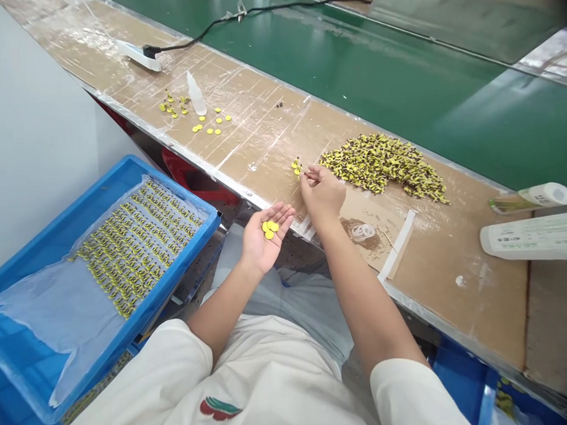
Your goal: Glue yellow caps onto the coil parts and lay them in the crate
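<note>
Palm up in front of the table edge, my left hand (266,241) holds several round yellow discs (270,229), its fingers stretched out. My right hand (324,195) is over the table at the near side of a big pile of small yellow and dark brown pieces (384,165). Its thumb and fingers are pressed together beside a few yellow pieces with dark tips (296,167); what the fingertips hold is too small to make out. More yellow discs (210,131) lie further left around a white squeeze bottle (196,94), with a small group of assembled pieces (172,106).
A blue tray (174,266) at the left holds rows of yellow and dark pieces on a sheet. A power strip (138,54) with a black cable lies at the back left. Two containers (531,197) (530,238) lie at the right, beyond a small clear cap (362,232).
</note>
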Motion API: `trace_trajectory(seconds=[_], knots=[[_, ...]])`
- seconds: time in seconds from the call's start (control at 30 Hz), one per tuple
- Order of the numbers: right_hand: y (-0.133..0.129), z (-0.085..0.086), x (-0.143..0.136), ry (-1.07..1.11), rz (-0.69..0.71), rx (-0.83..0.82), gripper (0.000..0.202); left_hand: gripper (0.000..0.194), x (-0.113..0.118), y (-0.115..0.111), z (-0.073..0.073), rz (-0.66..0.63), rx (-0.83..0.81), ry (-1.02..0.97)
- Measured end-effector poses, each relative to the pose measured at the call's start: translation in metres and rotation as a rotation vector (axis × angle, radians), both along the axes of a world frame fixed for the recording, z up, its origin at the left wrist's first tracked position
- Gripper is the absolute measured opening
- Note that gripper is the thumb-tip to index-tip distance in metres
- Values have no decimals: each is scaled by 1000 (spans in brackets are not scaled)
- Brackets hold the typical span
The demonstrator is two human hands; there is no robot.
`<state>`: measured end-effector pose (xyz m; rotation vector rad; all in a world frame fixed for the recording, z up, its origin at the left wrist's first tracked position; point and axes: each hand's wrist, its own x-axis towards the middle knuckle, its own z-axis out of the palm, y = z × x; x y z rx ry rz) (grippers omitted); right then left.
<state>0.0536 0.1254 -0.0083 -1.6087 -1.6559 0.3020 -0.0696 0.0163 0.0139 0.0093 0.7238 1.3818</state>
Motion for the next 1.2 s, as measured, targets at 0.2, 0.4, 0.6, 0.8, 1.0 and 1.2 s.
trace_trajectory(seconds=[0.2, 0.4, 0.6, 0.8, 1.0, 1.2], knots=[[9, -9, -3, -132, -43, -46, 30, 25, -7, 0, 0, 31, 9, -23], [11, -8, -1, -95, -51, -42, 34, 27, -9, 2, -1, 23, 36, -59], [-43, 12, -3, 24, 183, 135, 31, 33, -10, 2, 0, 26, 84, -62], [-95, 17, 0, -69, 593, 1, 28, 36, -6, 0, 1, -16, 81, -27], [-100, 16, 9, 107, 626, -102, 24, 38, -1, -5, 2, -68, 88, -67], [-112, 23, 10, 890, 240, -393, 38, 25, 3, -9, 4, -108, 37, -60]])
